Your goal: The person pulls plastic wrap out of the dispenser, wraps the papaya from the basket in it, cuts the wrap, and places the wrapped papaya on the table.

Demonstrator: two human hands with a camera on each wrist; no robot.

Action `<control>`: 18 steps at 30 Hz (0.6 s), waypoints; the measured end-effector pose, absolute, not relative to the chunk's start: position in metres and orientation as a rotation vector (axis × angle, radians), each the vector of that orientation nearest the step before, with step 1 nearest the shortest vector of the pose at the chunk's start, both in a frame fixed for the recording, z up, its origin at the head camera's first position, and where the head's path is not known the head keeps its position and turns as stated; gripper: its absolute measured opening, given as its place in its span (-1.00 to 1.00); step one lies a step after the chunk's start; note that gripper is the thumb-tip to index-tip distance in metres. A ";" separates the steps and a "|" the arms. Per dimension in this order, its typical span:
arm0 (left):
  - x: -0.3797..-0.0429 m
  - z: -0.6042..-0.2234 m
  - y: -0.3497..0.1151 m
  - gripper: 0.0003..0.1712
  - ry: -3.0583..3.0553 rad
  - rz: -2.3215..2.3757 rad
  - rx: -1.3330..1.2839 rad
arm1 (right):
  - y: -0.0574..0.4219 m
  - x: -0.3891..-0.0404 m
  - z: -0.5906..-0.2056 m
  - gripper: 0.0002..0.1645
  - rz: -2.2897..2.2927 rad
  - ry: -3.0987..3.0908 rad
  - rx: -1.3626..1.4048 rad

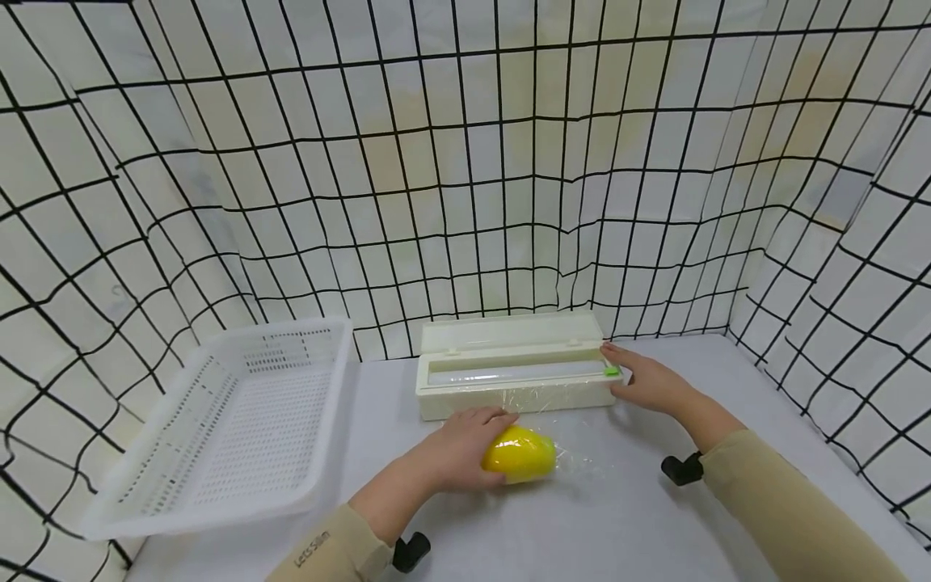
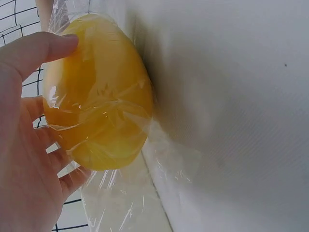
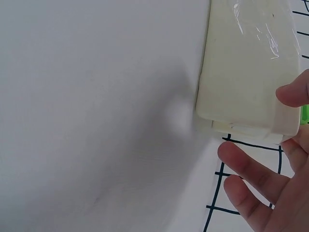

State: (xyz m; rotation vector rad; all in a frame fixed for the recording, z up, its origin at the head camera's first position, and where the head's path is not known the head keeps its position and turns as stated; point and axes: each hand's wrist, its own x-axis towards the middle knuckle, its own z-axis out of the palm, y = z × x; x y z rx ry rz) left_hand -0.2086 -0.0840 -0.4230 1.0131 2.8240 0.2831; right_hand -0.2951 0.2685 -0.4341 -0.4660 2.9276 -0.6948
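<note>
A yellow fruit [image 1: 518,455], smooth and oblong with a greenish end, lies wrapped in clear cling film in front of a cream cling film dispenser [image 1: 465,402]. My left hand [image 1: 461,453] grips the fruit from its left side, thumb and fingers curved round it in the left wrist view. Film [image 2: 113,193] runs from the fruit to the dispenser's front. The dispenser's lid [image 1: 509,330] stands open behind the roll [image 1: 516,373]. At its right end, my right hand [image 1: 650,386] holds the corner beside a green slider [image 1: 611,372], thumb on the front face.
A white perforated plastic basket [image 1: 334,420] stands on the left of the white table [image 1: 567,533]. Black wire mesh [image 1: 502,170] backed with pale sheeting rises behind the dispenser and along both sides.
</note>
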 end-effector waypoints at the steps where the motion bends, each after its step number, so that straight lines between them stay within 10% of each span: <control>1: -0.208 -0.424 -0.084 -0.06 2.823 0.291 1.008 | 0.268 -0.295 -0.434 -0.13 -0.698 2.921 -0.462; 18: -0.200 -0.427 -0.087 -0.10 2.822 0.336 1.030 | 0.271 -0.293 -0.441 -0.08 -0.791 2.884 -0.468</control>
